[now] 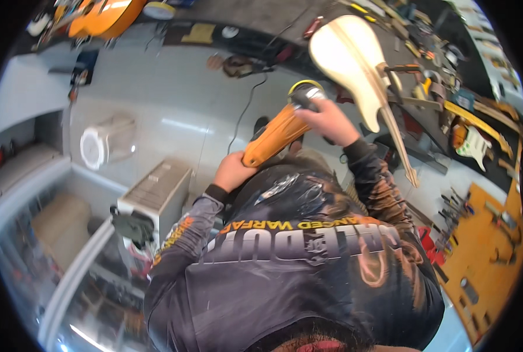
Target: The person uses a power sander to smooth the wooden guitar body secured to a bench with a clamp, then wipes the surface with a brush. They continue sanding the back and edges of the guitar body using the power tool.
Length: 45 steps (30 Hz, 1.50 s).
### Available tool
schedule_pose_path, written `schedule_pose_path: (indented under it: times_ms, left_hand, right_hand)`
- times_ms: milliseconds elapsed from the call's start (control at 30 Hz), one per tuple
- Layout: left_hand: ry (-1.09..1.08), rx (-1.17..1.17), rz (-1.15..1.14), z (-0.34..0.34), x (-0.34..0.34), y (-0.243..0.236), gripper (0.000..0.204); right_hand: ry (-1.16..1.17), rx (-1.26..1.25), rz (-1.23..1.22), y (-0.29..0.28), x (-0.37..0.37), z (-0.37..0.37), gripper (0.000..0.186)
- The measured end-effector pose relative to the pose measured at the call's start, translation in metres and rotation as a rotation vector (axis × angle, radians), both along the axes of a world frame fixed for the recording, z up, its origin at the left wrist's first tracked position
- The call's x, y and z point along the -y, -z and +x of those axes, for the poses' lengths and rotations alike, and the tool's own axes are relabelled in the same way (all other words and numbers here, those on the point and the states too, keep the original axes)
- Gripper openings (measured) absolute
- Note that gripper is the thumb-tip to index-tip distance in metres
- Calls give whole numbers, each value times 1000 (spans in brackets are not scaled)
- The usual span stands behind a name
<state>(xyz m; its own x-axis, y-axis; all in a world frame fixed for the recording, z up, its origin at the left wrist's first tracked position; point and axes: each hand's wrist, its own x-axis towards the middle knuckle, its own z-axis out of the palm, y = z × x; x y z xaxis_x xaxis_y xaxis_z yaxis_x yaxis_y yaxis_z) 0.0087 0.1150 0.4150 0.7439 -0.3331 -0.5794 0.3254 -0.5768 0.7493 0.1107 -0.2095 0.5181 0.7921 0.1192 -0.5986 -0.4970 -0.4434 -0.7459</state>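
Held across my front is an angle grinder or sander (pixel 273 136), with an orange body, a dark head and a yellow-rimmed disc (pixel 306 87) at its far end. My left hand (pixel 233 171) is closed round the rear end of the orange body. My right hand (pixel 330 121) grips the dark head close to the disc; some of its fingers are hidden behind the tool. Just beyond my right hand, an unpainted pale wooden electric guitar (pixel 348 56) lies at the bench edge, its neck (pixel 397 144) sticking out toward me. The tool is apart from the guitar.
A dark workbench (pixel 261 26) runs along the far side, with an orange guitar (pixel 106 17) at far left and scattered tools at right. A black cord (pixel 247 114) trails over the floor. Left stand a white bin (pixel 94 148) and a cabinet (pixel 156 188); right is a wooden tool board (pixel 490 258).
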Motion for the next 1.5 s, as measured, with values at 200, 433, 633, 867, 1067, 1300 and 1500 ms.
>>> schedule_pose_path:
  times_ms: [200, 433, 633, 867, 1067, 1300, 1500]
  left_hand:
    - [-64, 68, -182, -16, -3, -22, 45]
    - [-116, 97, -145, -25, 12, -34, 45]
    - [-107, 111, -125, -36, 26, -28, 44]
    - [-94, 97, -145, -51, 43, -10, 46]
    - [-187, 28, 99, -68, 80, 31, 40]
    - [-394, 50, 70, -61, 116, 66, 31]
    - [-397, 32, 67, -32, 126, 74, 29]
  right_hand:
    - [-39, -96, 101, -24, 17, 20, 36]
    - [-92, -13, 59, -40, 20, 14, 38]
    - [-98, 5, 10, -52, 31, 5, 41]
    - [-165, 82, 33, -29, 36, -16, 41]
    - [-378, 375, -164, 7, 17, -19, 53]
    - [-446, 399, -235, 2, 24, 24, 55]
    - [-372, 418, -227, 16, 38, 38, 59]
